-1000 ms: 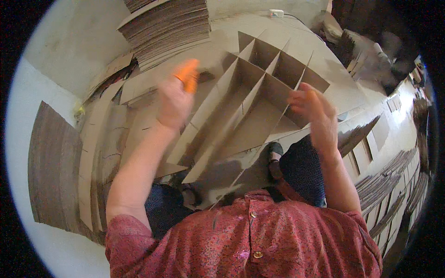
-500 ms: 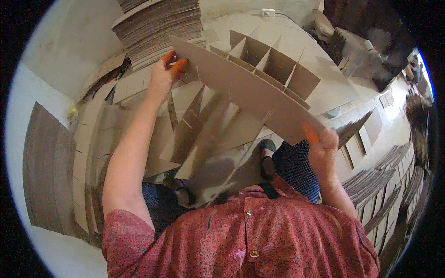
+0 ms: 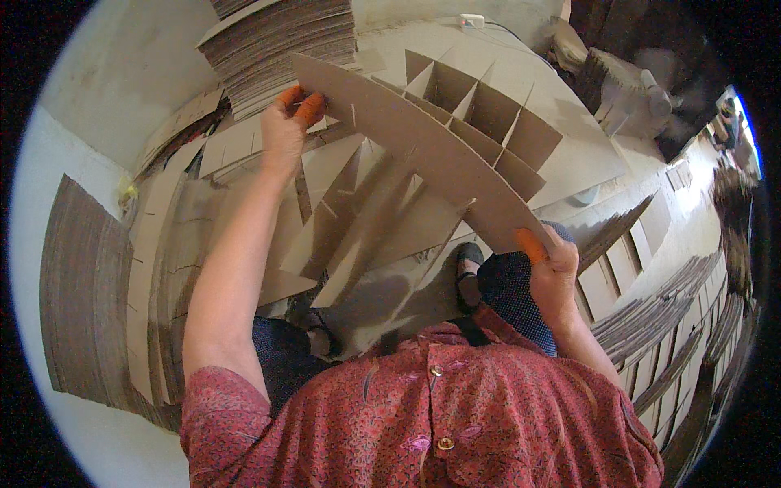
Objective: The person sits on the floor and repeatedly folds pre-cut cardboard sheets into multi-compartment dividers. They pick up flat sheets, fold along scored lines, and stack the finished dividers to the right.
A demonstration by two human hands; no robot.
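Note:
Between my hands a long slotted cardboard strip (image 3: pixel 415 146) is stretched, bowed slightly, its slots along the lower edge. My left hand (image 3: pixel 286 126), with orange coverings on the fingertips, pinches its far left end. At the near right end my right hand (image 3: pixel 549 256) grips it, an orange-covered finger lying on the face. Just behind the strip stands a cardboard divider grid (image 3: pixel 488 110) of interlocked pieces, partly hidden by it. Beneath the strip, several upright cardboard pieces (image 3: pixel 333 220) lean between my forearms; whether they touch the strip's slots I cannot tell.
A tall stack of cardboard sheets (image 3: pixel 277 53) rises at the back left, and another stack (image 3: pixel 81 293) stands against the left wall. The grid rests on a flat pale board (image 3: pixel 578 163). Bundles of slotted cardboard (image 3: pixel 659 317) lie along the right. My feet are on the floor below.
The strip has gone from straight to bowed. My right hand has moved slightly left and down with its end, and my left hand has shifted a little left. More of the grid shows.

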